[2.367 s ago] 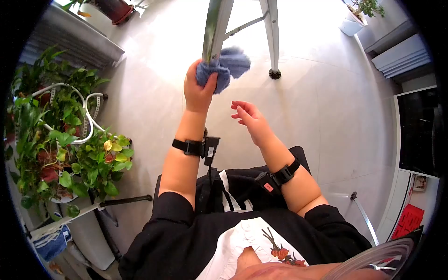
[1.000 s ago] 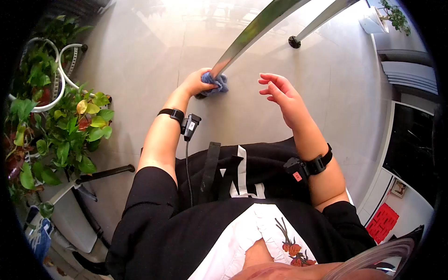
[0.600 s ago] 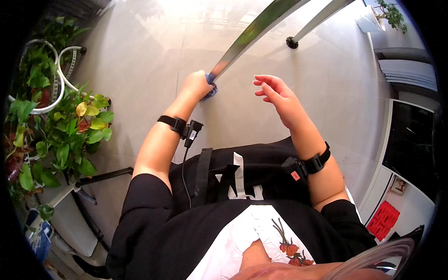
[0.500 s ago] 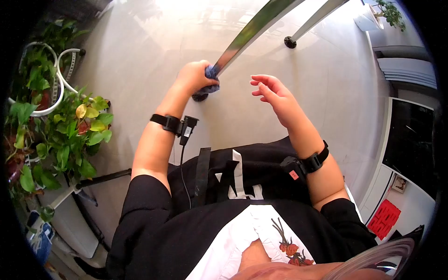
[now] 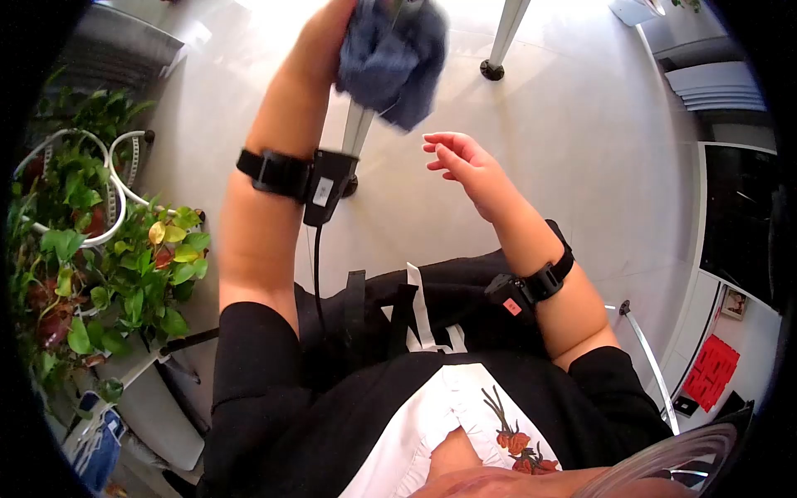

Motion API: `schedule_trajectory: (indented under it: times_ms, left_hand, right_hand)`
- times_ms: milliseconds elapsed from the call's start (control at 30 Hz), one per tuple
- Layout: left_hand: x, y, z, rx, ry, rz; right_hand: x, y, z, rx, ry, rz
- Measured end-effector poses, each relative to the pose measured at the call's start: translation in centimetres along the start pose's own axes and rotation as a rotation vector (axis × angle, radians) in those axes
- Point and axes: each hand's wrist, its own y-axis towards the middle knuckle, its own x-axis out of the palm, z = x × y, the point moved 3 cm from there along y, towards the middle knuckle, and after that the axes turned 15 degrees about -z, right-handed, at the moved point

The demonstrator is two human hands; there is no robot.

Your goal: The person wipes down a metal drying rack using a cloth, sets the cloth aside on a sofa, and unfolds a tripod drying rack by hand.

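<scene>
A rumpled blue cloth, slightly blurred, hangs around the upper part of a shiny metal leg at the top. My left hand is closed on this cloth at the upper edge of the view. Its fingers are mostly hidden behind the fabric or cut off by the frame. Lower and to the right, my right hand hovers over the floor with fingers loosely curled and apart, holding nothing. It touches neither the cloth nor the leg.
Another metal leg with a black foot stands farther back. Leafy potted plants on a white curled stand fill the left side. On the right are a dark-fronted cabinet and a curved metal bar. Pale tiles cover the floor.
My left hand has moved up the metal leg with the cloth, from near its foot towards the camera. My right hand stays nearly in place. The view has shifted slightly.
</scene>
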Motion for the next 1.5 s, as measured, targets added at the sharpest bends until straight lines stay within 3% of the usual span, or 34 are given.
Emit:
schedule_trajectory:
  times_ms: [67,167,200,267,300,333,367,533,633,733,833,900,967,1033,1067,1167,1200,1267,1300,1367,1433,1500]
  left_hand:
    - [1.6,1.6,1.9,-0.042,-0.097,-0.076]
    - [-4.9,-2.2,-3.1,-0.029,0.188,0.004]
    - [-2.4,-3.0,-3.7,-0.043,0.22,-0.032]
    - [-3.7,-6.9,-9.0,-0.09,-0.033,0.013]
    - [-5.6,-9.9,-12.0,-0.265,-0.083,0.176]
    - [-7.2,-12.6,-15.6,-0.339,-0.352,0.289]
    - [-8.9,-15.2,-18.5,-0.402,-0.379,0.323]
    - [-8.1,-20.4,-22.6,-0.632,0.033,0.788]
    - [-8.1,-21.8,-23.7,-0.76,0.122,0.758]
    - [-15.6,-26.9,-31.5,-0.712,0.099,0.674]
    - [-9.7,-24.4,-23.6,-1.099,0.419,0.768]
    - [-9.4,-24.4,-21.0,-1.219,0.892,0.544]
    - [-4.8,-21.1,-16.1,-1.338,0.742,0.484]
    - [1.8,-17.2,-12.0,-1.171,0.382,0.591]
    - [4.5,-15.5,-11.1,-0.975,0.195,0.652]
    - [9.7,-12.9,-10.2,-0.568,-0.123,0.58]
    - [10.6,-12.4,-9.6,-0.538,-0.124,0.557]
    - [11.9,-11.8,-8.4,-0.477,-0.126,0.514]
    - [12.5,-11.7,-7.3,-0.458,-0.043,0.594]
    - [13.6,-12.0,-5.2,-0.419,0.116,0.752]
    - [13.9,-13.8,-4.3,-0.319,-0.039,0.835]
    - [15.1,-15.2,-3.5,-0.305,-0.063,0.871]
  right_hand:
    - [-0.2,0.1,0.1,0.006,0.008,-0.003]
    - [-0.5,0.0,0.0,0.023,-0.035,0.002]
    - [-0.8,0.0,-0.1,0.007,-0.021,0.012]
    - [-1.0,-0.3,0.0,-0.014,0.01,0.038]
    - [-1.1,-0.3,0.1,-0.014,0.011,0.04]
    - [-1.2,-0.3,0.2,-0.012,0.01,0.041]
    - [-1.1,-0.3,0.4,-0.008,0.011,0.042]
    - [-0.7,-0.4,0.7,0.009,-0.006,0.037]
    - [-0.5,-0.3,0.9,0.024,-0.052,0.002]
    - [-0.6,-0.2,1.3,0.016,-0.076,-0.007]
    - [-1.1,-0.5,1.3,0.011,-0.07,0.009]
    - [-1.2,-0.1,1.4,-0.009,-0.067,-0.003]
    - [-1.0,0.3,2.0,-0.034,-0.074,-0.025]
    - [0.0,0.6,1.1,-0.112,-0.138,-0.062]
    - [0.6,0.7,1.0,-0.184,-0.223,-0.073]
    - [2.3,0.8,-0.1,-0.381,-0.428,-0.128]
    - [2.5,0.8,-0.6,-0.443,-0.489,-0.15]
    - [1.6,1.3,-1.0,-0.297,-0.302,-0.137]
    - [1.3,1.5,-1.0,-0.222,-0.208,-0.133]
    - [0.0,1.9,0.3,-0.291,0.205,-0.011]
    - [-1.6,1.7,-0.3,-0.362,0.683,0.085]
    - [-3.2,0.0,-4.5,-0.59,0.669,0.303]
